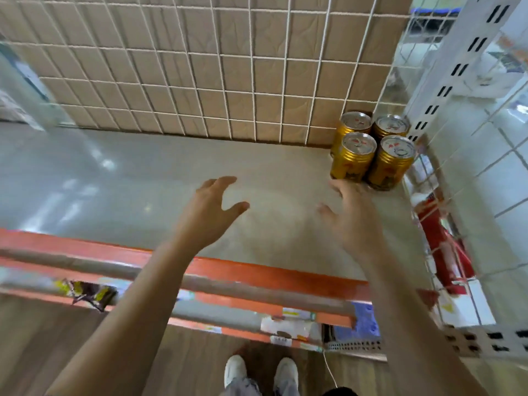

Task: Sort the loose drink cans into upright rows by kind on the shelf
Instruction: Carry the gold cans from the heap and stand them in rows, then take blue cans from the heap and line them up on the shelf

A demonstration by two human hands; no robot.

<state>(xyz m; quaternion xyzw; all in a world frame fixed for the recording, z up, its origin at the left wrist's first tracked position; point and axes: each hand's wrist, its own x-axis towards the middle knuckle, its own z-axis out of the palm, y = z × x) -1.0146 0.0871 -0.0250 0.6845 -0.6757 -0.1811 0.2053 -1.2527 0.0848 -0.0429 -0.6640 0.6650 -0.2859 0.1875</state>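
Left hand (213, 212), right hand (353, 215): empty, fingers spread, mid-frame above shelf (143, 181). Gold cans (371, 150): four, upright, squared into upper-right corner against wire grid (200, 67), presumably sparing room for further rows.

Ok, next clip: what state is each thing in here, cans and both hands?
gold cans: four, all upright, packed two by two in the back right corner of the shelf.
left hand: open, fingers spread, holding nothing.
right hand: open, holding nothing, fingertips near the front cans; contact unclear.
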